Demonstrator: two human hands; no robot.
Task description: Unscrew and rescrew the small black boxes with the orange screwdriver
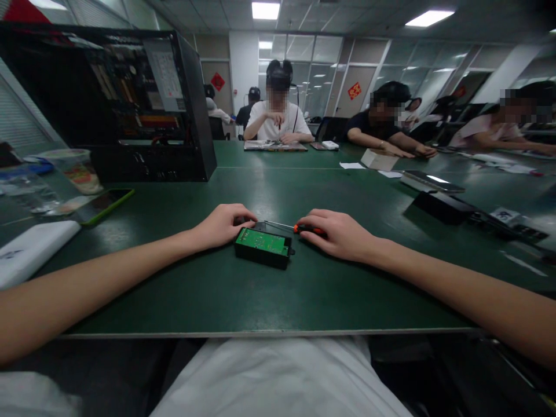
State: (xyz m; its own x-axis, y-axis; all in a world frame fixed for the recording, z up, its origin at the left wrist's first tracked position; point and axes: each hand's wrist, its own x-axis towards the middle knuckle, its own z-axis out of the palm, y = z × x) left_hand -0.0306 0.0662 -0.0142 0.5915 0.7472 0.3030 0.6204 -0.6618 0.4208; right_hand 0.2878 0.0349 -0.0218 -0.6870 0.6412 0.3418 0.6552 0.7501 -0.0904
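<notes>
A small black plastic box (pixel 260 258) with a green circuit board (pixel 264 241) in its open top lies on the table in front of me. My left hand (pixel 223 224) rests at the far left corner of the box, fingers curled and closed; what they pinch is hidden. Just behind the board, by those fingertips, is a small dark piece (pixel 260 226) whose kind I cannot make out. To the right of the box, my right hand (pixel 336 233) is wrapped round a screwdriver (pixel 296 229) with an orange and black handle. Its thin shaft points left, over the far side of the box.
An open computer case (pixel 195 116) stands at the back left. Nearer are a phone (pixel 108 205), a plastic cup (pixel 78 171) and a white box-like object (pixel 37 249). Dark devices (pixel 443 207) lie on the right. Several people sit across the green table (pixel 182 307).
</notes>
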